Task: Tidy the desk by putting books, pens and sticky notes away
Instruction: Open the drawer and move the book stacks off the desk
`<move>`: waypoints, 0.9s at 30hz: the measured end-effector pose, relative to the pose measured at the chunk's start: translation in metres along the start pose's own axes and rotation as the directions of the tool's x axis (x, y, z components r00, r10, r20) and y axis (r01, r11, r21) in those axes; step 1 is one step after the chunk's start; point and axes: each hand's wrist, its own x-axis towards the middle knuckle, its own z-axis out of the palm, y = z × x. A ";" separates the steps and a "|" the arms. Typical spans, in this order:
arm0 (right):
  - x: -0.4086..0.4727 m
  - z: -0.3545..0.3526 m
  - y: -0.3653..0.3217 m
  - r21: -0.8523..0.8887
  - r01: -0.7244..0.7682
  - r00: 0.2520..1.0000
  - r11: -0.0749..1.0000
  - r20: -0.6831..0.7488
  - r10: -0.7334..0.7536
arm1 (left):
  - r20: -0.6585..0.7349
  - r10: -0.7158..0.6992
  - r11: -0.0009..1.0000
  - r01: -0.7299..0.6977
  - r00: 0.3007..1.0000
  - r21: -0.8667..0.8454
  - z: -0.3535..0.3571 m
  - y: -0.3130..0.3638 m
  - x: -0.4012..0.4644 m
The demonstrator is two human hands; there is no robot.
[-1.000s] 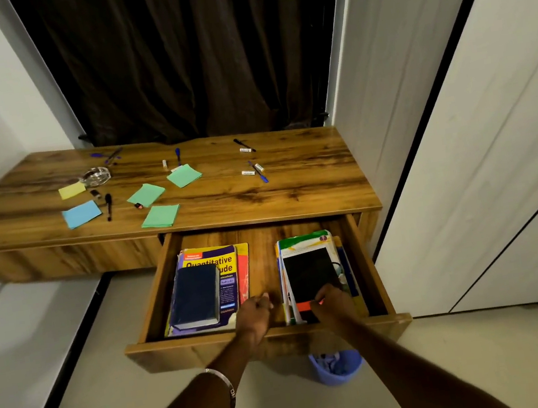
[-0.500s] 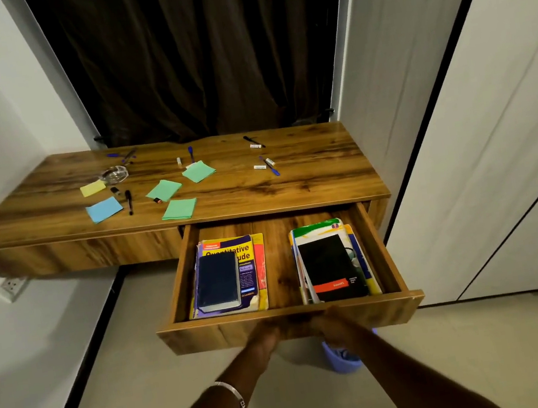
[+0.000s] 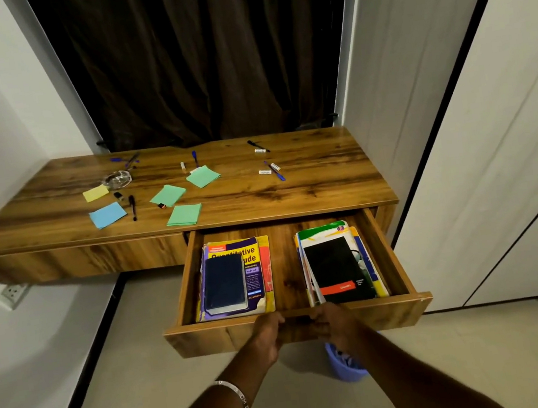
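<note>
The wooden drawer (image 3: 380,318) under the desk (image 3: 310,191) stands pulled out. Inside lie two stacks of books: a dark blue book (image 3: 223,284) on a yellow and purple one at the left, a black-covered book (image 3: 335,268) on the right stack. My left hand (image 3: 268,335) and my right hand (image 3: 333,328) both grip the drawer's front panel at its middle. On the desktop lie green sticky notes (image 3: 184,214), a blue one (image 3: 107,215), a yellow one (image 3: 95,193) and several pens (image 3: 275,170).
A glass ashtray (image 3: 116,179) sits at the desk's back left. A blue bin (image 3: 347,364) stands on the floor under the drawer. White wardrobe doors (image 3: 476,140) close off the right. Dark curtain (image 3: 205,57) hangs behind. A wall socket (image 3: 10,294) is low at the left.
My hands came out of the drawer and took hold of its front panel. My view pulled back from the desk.
</note>
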 end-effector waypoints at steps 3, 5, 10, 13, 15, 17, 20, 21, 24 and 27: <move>0.011 0.002 -0.009 0.017 -0.008 1.000 1.000 -0.003 0.009 | 0.005 0.005 1.000 -0.005 1.000 0.011 0.003 0.007 0.014; 0.021 0.002 -0.015 0.031 -0.001 1.000 1.000 0.005 0.001 | 0.003 -0.004 1.000 0.004 1.000 0.023 0.006 0.014 0.023; 0.046 0.005 -0.039 0.048 -0.002 1.000 0.999 -0.001 0.002 | 0.017 -0.029 0.998 0.028 0.999 0.058 0.015 0.035 0.054; 0.066 0.008 -0.053 0.035 0.012 1.000 0.999 0.011 -0.013 | 0.021 -0.001 0.998 0.000 1.000 0.062 0.019 0.047 0.076; 0.084 0.009 -0.064 0.030 0.026 1.000 0.999 0.006 -0.026 | 0.033 0.000 0.998 -0.002 0.999 0.060 0.024 0.057 0.091; 0.098 0.009 -0.074 0.031 0.027 1.000 0.999 0.015 -0.028 | 0.042 0.002 0.998 -0.005 0.999 0.069 0.027 0.066 0.106; 0.125 0.011 -0.091 0.034 0.034 0.999 0.999 0.034 -0.035 | 0.041 0.004 0.997 -0.008 0.999 0.083 0.034 0.083 0.136; 0.135 0.010 -0.095 0.030 0.040 0.999 0.999 0.036 -0.041 | 0.030 0.013 0.995 -0.015 0.999 0.098 0.036 0.087 0.146; 0.165 0.008 -0.110 0.004 0.034 0.999 0.999 0.038 -0.034 | 0.009 0.007 0.993 -0.008 1.000 0.116 0.044 0.101 0.175; 0.188 0.011 -0.126 0.004 0.028 0.999 1.000 0.038 -0.028 | 0.005 0.017 0.995 -0.018 1.000 0.094 0.050 0.113 0.196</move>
